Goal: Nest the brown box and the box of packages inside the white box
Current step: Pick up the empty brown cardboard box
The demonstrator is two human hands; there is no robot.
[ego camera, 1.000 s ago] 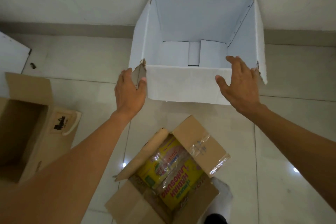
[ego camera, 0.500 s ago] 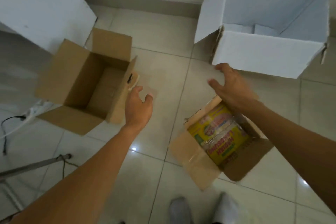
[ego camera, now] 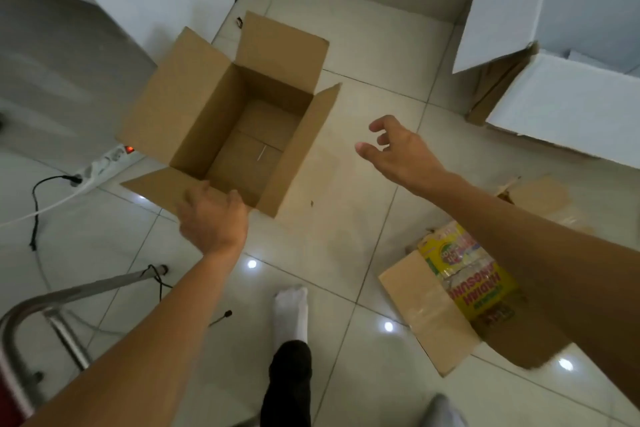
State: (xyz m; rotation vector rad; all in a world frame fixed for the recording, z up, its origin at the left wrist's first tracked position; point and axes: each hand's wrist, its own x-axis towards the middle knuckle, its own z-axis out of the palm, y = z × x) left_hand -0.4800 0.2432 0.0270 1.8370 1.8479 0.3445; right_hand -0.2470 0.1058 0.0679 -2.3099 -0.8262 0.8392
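Fingers, left hand (ego camera: 213, 218): loosely spread, at the near flap of the brown box (ego camera: 228, 114), which stands open-topped just beyond them; contact we cannot tell. Fingers, right hand (ego camera: 401, 152): curled apart, holding nothing. White box (ego camera: 568, 104): far right of them. Box of packages (ego camera: 460, 291): near right, under our forearm.

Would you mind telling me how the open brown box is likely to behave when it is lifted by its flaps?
The brown box looks empty, so it is probably light. Its four flaps stand open and loose, so they would likely bend if gripped. The left hand at the near flap might do better holding a wall.
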